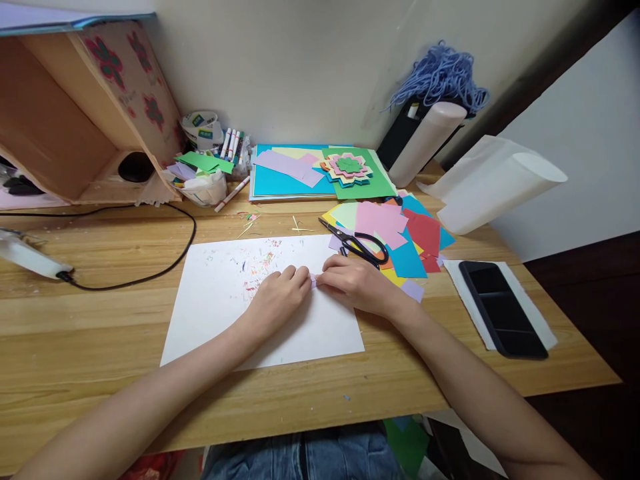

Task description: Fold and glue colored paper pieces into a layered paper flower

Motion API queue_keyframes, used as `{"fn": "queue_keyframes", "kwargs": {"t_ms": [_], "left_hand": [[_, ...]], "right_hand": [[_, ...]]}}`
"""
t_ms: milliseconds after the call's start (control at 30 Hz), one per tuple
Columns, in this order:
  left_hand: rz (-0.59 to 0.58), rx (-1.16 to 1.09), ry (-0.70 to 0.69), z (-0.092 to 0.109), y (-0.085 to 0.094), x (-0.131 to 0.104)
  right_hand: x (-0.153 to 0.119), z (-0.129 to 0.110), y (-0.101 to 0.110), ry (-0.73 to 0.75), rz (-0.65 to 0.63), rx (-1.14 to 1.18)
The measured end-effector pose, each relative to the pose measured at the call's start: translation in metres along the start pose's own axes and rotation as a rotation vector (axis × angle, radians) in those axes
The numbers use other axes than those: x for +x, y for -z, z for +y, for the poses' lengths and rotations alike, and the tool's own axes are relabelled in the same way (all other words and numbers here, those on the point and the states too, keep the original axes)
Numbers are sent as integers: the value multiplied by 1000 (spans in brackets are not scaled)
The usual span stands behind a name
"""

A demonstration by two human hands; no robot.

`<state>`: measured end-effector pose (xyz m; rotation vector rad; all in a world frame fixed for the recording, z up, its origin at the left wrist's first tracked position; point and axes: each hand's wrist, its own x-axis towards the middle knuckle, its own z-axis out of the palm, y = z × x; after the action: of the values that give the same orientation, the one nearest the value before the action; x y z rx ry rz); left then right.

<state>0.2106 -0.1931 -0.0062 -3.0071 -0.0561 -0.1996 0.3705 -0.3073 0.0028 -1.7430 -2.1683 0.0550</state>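
your left hand (281,293) and your right hand (356,285) meet over the big white paper sheet (210,313), fingertips close together. between them they pinch a small light purple paper piece (314,281), each hand closed on its own side of it; your fingers cover most of it, so its shape is hard to make out, though it seems to be folded or narrow. the piece is right of the sheet's middle, and coloured specks and streaks mark the sheet near your left hand.

just beyond your right hand, the black-handled scissors (354,241) lie with their blades pointing far left, resting partly on a loose pile of coloured paper scraps (379,223) in pink, red, blue and yellow. farther off, a layered paper flower (347,167) with a green centre sits on a stack of coloured paper sheets (290,183). to its left stand white-barrelled markers (233,145), with a white tub of paper scraps (206,189) nearer to you. at the right, a black smartphone (503,308) lies on a white paper towel (473,303) on the wooden table (105,340).
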Motion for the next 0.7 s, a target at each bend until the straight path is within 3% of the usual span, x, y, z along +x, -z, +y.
{"fn": "queue_keyframes", "kwargs": {"t_ms": [267, 533, 700], "left_hand": [[-16, -30, 50, -2, 2, 0], [-16, -75, 79, -3, 3, 0], [-15, -93, 81, -3, 2, 0]], "right_hand": [[-3, 1, 4, -30, -16, 5], [-6, 4, 0, 68, 40, -63], [-4, 1, -6, 112, -1, -99]]}}
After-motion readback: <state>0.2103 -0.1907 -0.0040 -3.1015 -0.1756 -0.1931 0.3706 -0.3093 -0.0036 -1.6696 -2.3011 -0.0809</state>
